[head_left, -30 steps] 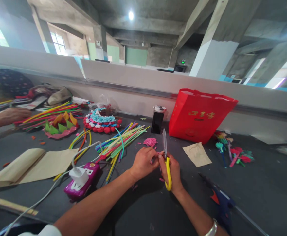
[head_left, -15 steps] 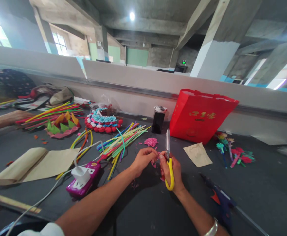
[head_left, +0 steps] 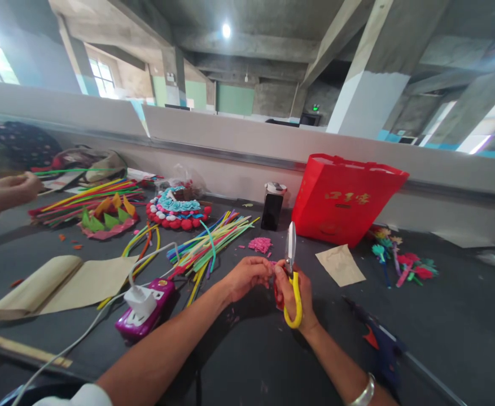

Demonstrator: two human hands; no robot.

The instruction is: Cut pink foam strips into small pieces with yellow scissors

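My right hand [head_left: 301, 301] holds a pair of scissors [head_left: 297, 304] with yellow handles, its blades pointing up and away from me. Close beside it, my left hand [head_left: 249, 276] is closed in a pinch, its fingertips meeting those of the right hand. A small pink piece [head_left: 274, 264] shows at the meeting fingertips; its exact shape is hidden. Just beyond the hands lies a little heap of pink cut pieces [head_left: 259, 245]. Something red under the right fingers is mostly covered.
Left of my hands are a bundle of coloured pipe cleaners [head_left: 213, 242], a purple power strip [head_left: 145, 310] with a white plug, and unrolled brown paper [head_left: 82, 282]. A black phone [head_left: 272, 211] and red bag [head_left: 349, 197] stand behind. At right lies a glue gun [head_left: 382, 344]. A co-worker's hand [head_left: 12, 194] is far left.
The co-worker's hand has drawn back left and up from the far bundle, where a green strand now stretches. My two hands stay nearly in place, with small finger shifts.
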